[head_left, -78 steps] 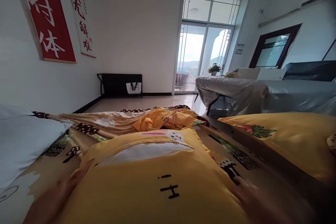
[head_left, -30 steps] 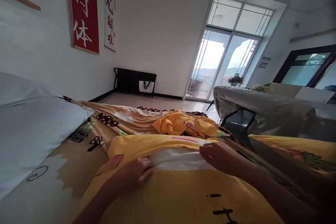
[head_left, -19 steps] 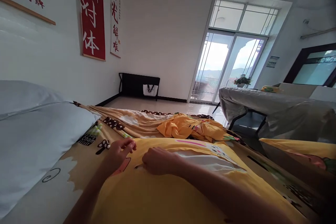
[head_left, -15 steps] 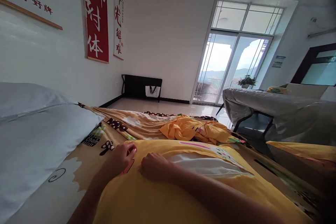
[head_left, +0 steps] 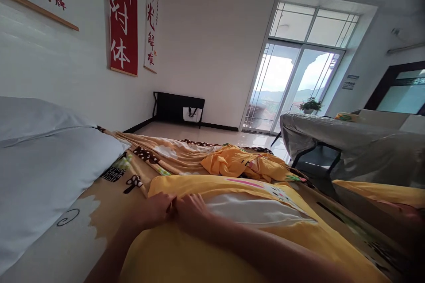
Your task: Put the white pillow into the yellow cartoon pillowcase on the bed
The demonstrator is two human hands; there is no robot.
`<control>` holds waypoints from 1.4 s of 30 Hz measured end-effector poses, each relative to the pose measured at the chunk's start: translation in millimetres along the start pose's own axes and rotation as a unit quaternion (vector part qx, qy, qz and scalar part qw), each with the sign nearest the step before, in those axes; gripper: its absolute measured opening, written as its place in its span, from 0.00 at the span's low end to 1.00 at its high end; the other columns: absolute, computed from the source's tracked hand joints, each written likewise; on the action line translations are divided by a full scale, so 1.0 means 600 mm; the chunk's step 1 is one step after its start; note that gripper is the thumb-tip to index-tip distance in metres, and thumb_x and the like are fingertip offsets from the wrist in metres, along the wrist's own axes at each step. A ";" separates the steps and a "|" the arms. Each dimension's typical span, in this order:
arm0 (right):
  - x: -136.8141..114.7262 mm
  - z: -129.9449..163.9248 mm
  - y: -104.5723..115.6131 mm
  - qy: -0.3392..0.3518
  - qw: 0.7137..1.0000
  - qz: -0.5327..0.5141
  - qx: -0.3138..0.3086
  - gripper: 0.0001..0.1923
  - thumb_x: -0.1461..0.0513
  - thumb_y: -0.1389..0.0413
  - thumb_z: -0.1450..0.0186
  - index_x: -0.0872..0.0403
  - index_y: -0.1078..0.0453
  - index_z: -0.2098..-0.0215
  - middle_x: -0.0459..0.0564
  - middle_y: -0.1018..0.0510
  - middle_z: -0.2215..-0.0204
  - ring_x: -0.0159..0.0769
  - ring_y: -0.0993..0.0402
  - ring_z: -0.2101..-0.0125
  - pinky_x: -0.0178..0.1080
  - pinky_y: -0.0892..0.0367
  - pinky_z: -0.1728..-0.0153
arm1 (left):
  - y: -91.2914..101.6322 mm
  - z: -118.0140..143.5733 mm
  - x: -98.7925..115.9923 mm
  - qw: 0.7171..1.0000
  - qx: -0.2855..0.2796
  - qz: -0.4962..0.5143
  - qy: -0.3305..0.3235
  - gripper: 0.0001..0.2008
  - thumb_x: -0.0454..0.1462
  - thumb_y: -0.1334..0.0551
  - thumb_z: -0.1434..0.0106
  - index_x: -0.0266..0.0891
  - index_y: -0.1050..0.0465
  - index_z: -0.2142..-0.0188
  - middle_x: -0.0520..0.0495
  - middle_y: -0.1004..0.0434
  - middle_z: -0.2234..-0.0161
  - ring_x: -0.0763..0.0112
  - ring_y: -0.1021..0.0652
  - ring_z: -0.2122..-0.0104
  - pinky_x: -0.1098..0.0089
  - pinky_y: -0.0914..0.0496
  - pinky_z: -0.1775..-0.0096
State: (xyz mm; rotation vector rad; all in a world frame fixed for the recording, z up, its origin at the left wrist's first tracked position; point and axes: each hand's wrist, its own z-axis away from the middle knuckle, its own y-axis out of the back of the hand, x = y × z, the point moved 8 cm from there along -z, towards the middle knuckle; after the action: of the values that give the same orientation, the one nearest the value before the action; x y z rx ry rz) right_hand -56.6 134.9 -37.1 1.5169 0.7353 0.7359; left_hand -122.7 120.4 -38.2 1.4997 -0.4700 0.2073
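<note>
A yellow pillowcase [head_left: 156,256] with a printed animal face lies before me, and the white pillow [head_left: 245,208] inside it shows through a long opening. At the left end of that opening, my right hand [head_left: 192,212] is closed on the pillowcase fabric. My left hand [head_left: 154,210] is closed against it, fingertips meeting those of the right and pinching the same spot of cloth. Whatever lies between the fingertips is too dark and covered to make out in detail.
White pillows [head_left: 49,172] are at the left on a patterned blanket [head_left: 96,216]. Crumpled yellow cloth [head_left: 242,161] lies beyond the pillowcase, and more yellow fabric [head_left: 375,190] at the right. A plastic-covered table [head_left: 372,137] and a dark chair [head_left: 315,159] stand farther right.
My left hand has moved slightly down and right to meet my right hand at the pillowcase. The right hand stays nearly in place. The view has shifted slightly.
</note>
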 end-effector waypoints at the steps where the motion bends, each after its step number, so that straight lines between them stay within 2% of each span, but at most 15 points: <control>1: -0.003 0.000 0.001 0.009 1.000 0.009 0.005 0.10 0.64 0.50 0.40 0.56 0.27 0.65 0.54 0.20 0.67 0.40 0.23 0.68 0.36 0.39 0.72 | 0.001 -0.002 0.000 1.000 0.003 0.003 0.006 0.10 0.37 0.49 0.42 0.39 0.31 0.65 0.45 0.23 0.65 0.64 0.25 0.66 0.70 0.37 0.68; 5: -0.015 0.001 0.008 0.041 0.999 0.016 0.027 0.11 0.66 0.51 0.41 0.57 0.28 0.63 0.54 0.21 0.65 0.40 0.25 0.66 0.38 0.38 0.68 | 0.001 -0.008 0.004 0.999 0.009 0.033 0.000 0.10 0.34 0.49 0.43 0.38 0.30 0.66 0.44 0.22 0.65 0.65 0.24 0.65 0.70 0.37 0.66; 11: -0.001 -0.002 0.018 -0.025 0.999 -0.024 0.039 0.11 0.64 0.50 0.41 0.56 0.27 0.65 0.55 0.21 0.69 0.39 0.25 0.71 0.37 0.40 0.71 | 0.012 -0.005 -0.001 0.998 0.038 0.042 -0.019 0.10 0.33 0.49 0.43 0.38 0.29 0.71 0.46 0.22 0.67 0.67 0.26 0.66 0.71 0.38 0.66; 14: -0.001 0.001 0.028 -0.028 0.997 -0.039 0.057 0.11 0.63 0.50 0.42 0.55 0.27 0.64 0.54 0.21 0.70 0.40 0.26 0.71 0.37 0.42 0.72 | 0.020 -0.002 0.001 0.998 0.046 0.041 -0.016 0.10 0.33 0.48 0.43 0.38 0.28 0.69 0.47 0.22 0.67 0.68 0.26 0.67 0.71 0.38 0.66; 20: 0.011 0.021 0.033 -0.040 0.992 -0.060 0.105 0.15 0.64 0.51 0.40 0.50 0.30 0.57 0.51 0.23 0.64 0.40 0.27 0.67 0.37 0.41 0.69 | 0.026 -0.004 0.008 0.997 0.075 0.006 0.009 0.11 0.38 0.49 0.39 0.38 0.30 0.70 0.44 0.23 0.67 0.66 0.26 0.68 0.69 0.40 0.67; 23: 0.017 0.030 0.027 -0.048 0.989 -0.063 0.125 0.12 0.64 0.50 0.40 0.50 0.30 0.59 0.49 0.23 0.64 0.39 0.27 0.65 0.38 0.41 0.67 | 0.020 -0.008 0.006 0.997 0.073 -0.019 0.031 0.14 0.42 0.51 0.37 0.38 0.33 0.72 0.43 0.24 0.68 0.65 0.26 0.69 0.69 0.41 0.69; 26: 0.018 0.036 0.027 -0.031 0.986 -0.076 0.147 0.06 0.62 0.48 0.38 0.52 0.29 0.65 0.47 0.22 0.66 0.36 0.28 0.64 0.38 0.42 0.62 | 0.015 -0.012 0.002 0.995 0.076 -0.036 0.051 0.16 0.43 0.53 0.37 0.39 0.36 0.75 0.44 0.25 0.71 0.64 0.27 0.71 0.68 0.43 0.71; 29: 0.022 0.043 0.035 0.023 0.985 -0.085 0.149 0.08 0.62 0.50 0.35 0.51 0.29 0.65 0.45 0.21 0.65 0.33 0.28 0.64 0.35 0.42 0.61 | 0.013 -0.016 -0.010 0.990 0.092 -0.063 0.081 0.12 0.40 0.52 0.39 0.38 0.34 0.73 0.43 0.25 0.68 0.62 0.26 0.67 0.67 0.44 0.69; 31: 0.040 0.050 0.042 0.052 0.988 -0.063 0.133 0.09 0.64 0.51 0.35 0.52 0.29 0.65 0.46 0.21 0.66 0.32 0.28 0.64 0.34 0.41 0.62 | 0.009 -0.020 -0.015 0.988 0.094 -0.079 0.089 0.11 0.38 0.51 0.40 0.38 0.33 0.71 0.42 0.25 0.67 0.61 0.26 0.66 0.67 0.44 0.68; 34: 0.090 0.067 0.061 0.073 0.990 0.021 0.123 0.07 0.64 0.47 0.39 0.55 0.29 0.62 0.51 0.23 0.62 0.37 0.30 0.59 0.37 0.40 0.58 | 0.000 -0.025 -0.014 0.990 0.089 -0.081 0.079 0.12 0.37 0.52 0.40 0.38 0.33 0.72 0.41 0.25 0.68 0.61 0.26 0.67 0.66 0.45 0.69; 36: 0.129 0.079 0.069 0.068 0.990 0.059 0.109 0.09 0.63 0.44 0.41 0.55 0.30 0.60 0.52 0.24 0.61 0.40 0.31 0.58 0.40 0.40 0.56 | -0.005 -0.028 -0.011 0.991 0.090 -0.071 0.068 0.11 0.37 0.51 0.40 0.39 0.35 0.74 0.42 0.25 0.69 0.62 0.26 0.67 0.67 0.45 0.69; 38: 0.163 0.090 0.071 0.053 0.992 0.078 0.089 0.07 0.62 0.46 0.38 0.55 0.30 0.62 0.52 0.24 0.63 0.38 0.30 0.60 0.39 0.39 0.58 | -0.009 -0.031 -0.007 0.993 0.088 -0.058 0.051 0.08 0.37 0.50 0.42 0.39 0.37 0.76 0.45 0.26 0.71 0.64 0.27 0.69 0.68 0.45 0.70; 42: 0.200 0.103 0.078 0.023 0.989 0.112 0.088 0.09 0.64 0.51 0.34 0.55 0.29 0.64 0.52 0.24 0.65 0.37 0.30 0.61 0.39 0.40 0.57 | -0.004 -0.034 0.011 0.993 0.112 -0.030 -0.015 0.04 0.33 0.49 0.44 0.40 0.39 0.74 0.49 0.29 0.71 0.69 0.29 0.72 0.71 0.43 0.71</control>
State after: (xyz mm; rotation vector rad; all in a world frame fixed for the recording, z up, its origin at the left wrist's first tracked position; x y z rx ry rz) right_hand 65.8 191.8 9.4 1.7685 0.6853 0.8953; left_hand -112.5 139.4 -37.9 1.7359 -0.4368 0.1953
